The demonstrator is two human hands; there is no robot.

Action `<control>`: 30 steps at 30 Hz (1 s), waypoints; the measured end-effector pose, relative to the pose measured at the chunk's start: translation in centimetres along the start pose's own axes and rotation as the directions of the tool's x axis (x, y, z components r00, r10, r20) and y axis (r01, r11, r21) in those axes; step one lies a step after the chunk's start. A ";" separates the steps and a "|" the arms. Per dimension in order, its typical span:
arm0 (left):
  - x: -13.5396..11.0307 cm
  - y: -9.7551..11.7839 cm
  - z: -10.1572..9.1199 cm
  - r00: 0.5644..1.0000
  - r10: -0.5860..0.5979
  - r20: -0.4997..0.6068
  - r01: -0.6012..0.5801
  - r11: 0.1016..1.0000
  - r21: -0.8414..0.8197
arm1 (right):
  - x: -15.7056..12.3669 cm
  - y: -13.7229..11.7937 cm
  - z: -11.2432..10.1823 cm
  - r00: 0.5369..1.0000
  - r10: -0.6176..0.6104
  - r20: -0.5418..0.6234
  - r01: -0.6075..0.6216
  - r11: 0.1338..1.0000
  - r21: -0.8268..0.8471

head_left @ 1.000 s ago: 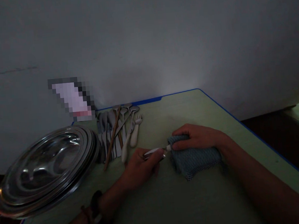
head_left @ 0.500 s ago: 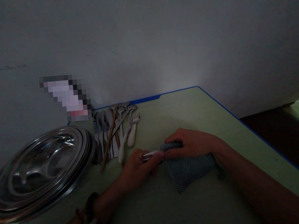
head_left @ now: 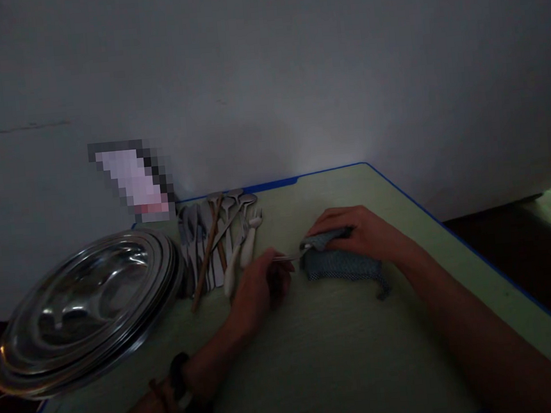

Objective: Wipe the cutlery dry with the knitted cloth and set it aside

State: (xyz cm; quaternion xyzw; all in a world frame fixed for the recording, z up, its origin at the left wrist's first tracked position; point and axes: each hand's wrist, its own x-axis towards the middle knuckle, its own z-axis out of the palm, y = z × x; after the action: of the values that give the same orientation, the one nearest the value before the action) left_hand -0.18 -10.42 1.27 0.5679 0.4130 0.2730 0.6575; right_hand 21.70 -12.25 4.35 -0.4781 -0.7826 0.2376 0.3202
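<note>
My left hand [head_left: 262,283] is closed around one end of a slim metal fork [head_left: 288,257]. The other end of this fork runs into a grey-blue checked cloth [head_left: 343,266], and the folds partly hide it. My right hand [head_left: 357,231] grips that cloth from above, thumb and fingers pinching a fold around the metal. A loose part of the cloth hangs below my fingers, over the table. Left of my left hand lies a row of cutlery [head_left: 211,244]: knives, spoons, forks and some pale-handled pieces.
A stack of shiny metal plates [head_left: 84,307] stands at the left of the pale green table [head_left: 347,367]. Across the cutlery lie brown sticks like chopsticks [head_left: 204,264]. A pixelated upright object [head_left: 131,180] leans by the wall. Blue trim [head_left: 443,221] borders the table.
Both hands have moved up, away from me. My right hand and the cloth have drawn slightly away from my left hand, baring more thin metal between them. The view has shifted a little.
</note>
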 end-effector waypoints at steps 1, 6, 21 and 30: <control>-0.1 0.1 0.1 1.000 0.016 0.002 -0.016 1.000 0.026 | 0.0 -0.1 0.0 1.000 0.000 0.018 0.000 1.000 -0.001; -0.6 0.5 0.4 0.991 0.133 0.027 -0.134 0.938 0.319 | 0.1 -0.4 0.0 0.951 0.193 0.241 -0.192 0.981 -0.030; -1.3 -0.2 0.4 0.936 0.337 0.101 -0.303 0.627 0.718 | -0.2 -1.6 0.7 0.882 0.204 0.426 -0.159 0.978 -0.138; -1.0 5.3 -0.2 0.915 0.365 -0.170 -0.259 0.858 0.444 | 2.7 -5.2 -2.8 0.943 0.170 0.285 -0.136 0.982 -0.135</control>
State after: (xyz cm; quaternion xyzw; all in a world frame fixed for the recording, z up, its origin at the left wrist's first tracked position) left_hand -0.25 -10.02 6.69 0.7147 0.4419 0.3521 0.4123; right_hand 19.70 -11.82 10.49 -0.5138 -0.7944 0.2857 0.1528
